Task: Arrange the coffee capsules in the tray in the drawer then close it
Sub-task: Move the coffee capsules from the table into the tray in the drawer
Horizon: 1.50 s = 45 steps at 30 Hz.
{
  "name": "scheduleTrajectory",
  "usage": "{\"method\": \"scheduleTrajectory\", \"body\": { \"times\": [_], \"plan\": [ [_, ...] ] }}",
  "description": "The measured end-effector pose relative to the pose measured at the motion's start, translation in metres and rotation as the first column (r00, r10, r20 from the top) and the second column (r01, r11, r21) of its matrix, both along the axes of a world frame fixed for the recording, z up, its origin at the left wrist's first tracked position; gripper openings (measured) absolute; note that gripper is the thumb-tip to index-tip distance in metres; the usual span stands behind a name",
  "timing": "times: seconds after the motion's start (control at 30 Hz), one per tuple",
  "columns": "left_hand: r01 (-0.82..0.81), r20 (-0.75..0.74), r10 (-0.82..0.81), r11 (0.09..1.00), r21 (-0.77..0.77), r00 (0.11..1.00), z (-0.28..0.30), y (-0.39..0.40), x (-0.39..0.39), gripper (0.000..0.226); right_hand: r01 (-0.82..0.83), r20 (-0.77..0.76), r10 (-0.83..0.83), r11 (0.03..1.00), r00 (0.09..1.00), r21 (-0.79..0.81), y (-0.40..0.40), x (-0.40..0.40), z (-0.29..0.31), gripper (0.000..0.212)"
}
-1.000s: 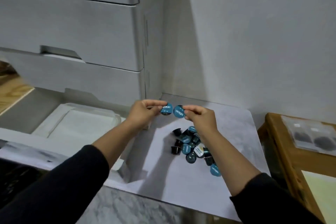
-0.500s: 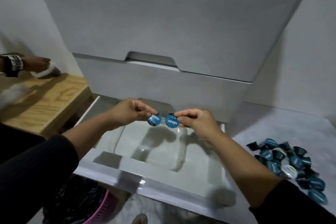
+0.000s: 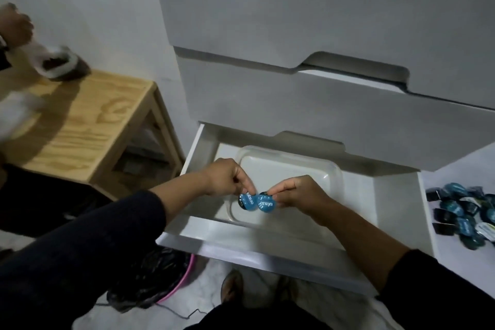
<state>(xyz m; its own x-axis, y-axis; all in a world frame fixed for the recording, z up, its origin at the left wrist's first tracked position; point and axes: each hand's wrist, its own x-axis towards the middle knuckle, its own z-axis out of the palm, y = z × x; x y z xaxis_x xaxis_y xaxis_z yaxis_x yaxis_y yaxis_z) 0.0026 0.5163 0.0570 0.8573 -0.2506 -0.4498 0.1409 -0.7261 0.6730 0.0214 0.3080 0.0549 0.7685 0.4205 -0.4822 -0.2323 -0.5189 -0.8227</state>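
Observation:
The bottom drawer (image 3: pixel 396 211) of a white cabinet stands pulled out, with a clear plastic tray (image 3: pixel 292 166) inside it. My left hand (image 3: pixel 226 177) pinches a blue-lidded coffee capsule (image 3: pixel 247 201), and my right hand (image 3: pixel 301 191) pinches a second capsule (image 3: pixel 265 205). Both capsules hang side by side, touching, low over the tray's front left corner. A pile of several more blue and black capsules (image 3: pixel 463 215) lies on the white surface to the right of the drawer.
Closed drawers (image 3: pixel 321 104) rise above the open one. A wooden table (image 3: pixel 80 120) stands on the left, where another person's hand (image 3: pixel 16 27) holds a blurred object. A black bag in a pink basket (image 3: pixel 158 276) sits on the floor below the drawer front.
My view swung left from the capsule pile to the open drawer. Both hands carried their capsules over the drawer and lowered them to the tray's front left corner.

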Motion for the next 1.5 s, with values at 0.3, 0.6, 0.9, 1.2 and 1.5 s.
{"method": "scheduleTrajectory", "body": {
  "times": [0.3, 0.6, 0.9, 1.2, 1.5],
  "plan": [
    [0.220, 0.005, -0.225, 0.958, 0.185, 0.974, -0.003, -0.009, 0.015, 0.028, -0.022, -0.037, 0.016, 0.985, 0.999, -0.171, 0.005, 0.002, -0.017, 0.016],
    [0.307, -0.013, -0.315, 0.912, 0.273, 0.949, -0.004, -0.012, 0.017, 0.024, -0.062, -0.060, 0.052, 0.980, 0.997, -0.190, 0.002, 0.002, -0.018, 0.016],
    [0.374, -0.056, -0.380, 0.857, 0.355, 0.923, 0.003, -0.018, 0.015, 0.022, -0.082, -0.143, 0.067, 0.992, 0.987, -0.099, 0.001, -0.001, -0.018, 0.019],
    [0.360, -0.077, -0.360, 0.841, 0.404, 0.930, 0.008, -0.018, 0.010, 0.021, -0.111, -0.224, 0.096, 0.992, 0.970, -0.056, 0.003, -0.004, -0.014, 0.022],
    [0.126, 0.057, -0.168, 0.890, 0.438, 0.984, 0.020, -0.012, -0.011, 0.029, -0.221, 0.201, 0.323, 0.885, 0.925, -0.409, 0.012, -0.012, 0.005, 0.029]
  ]
}}
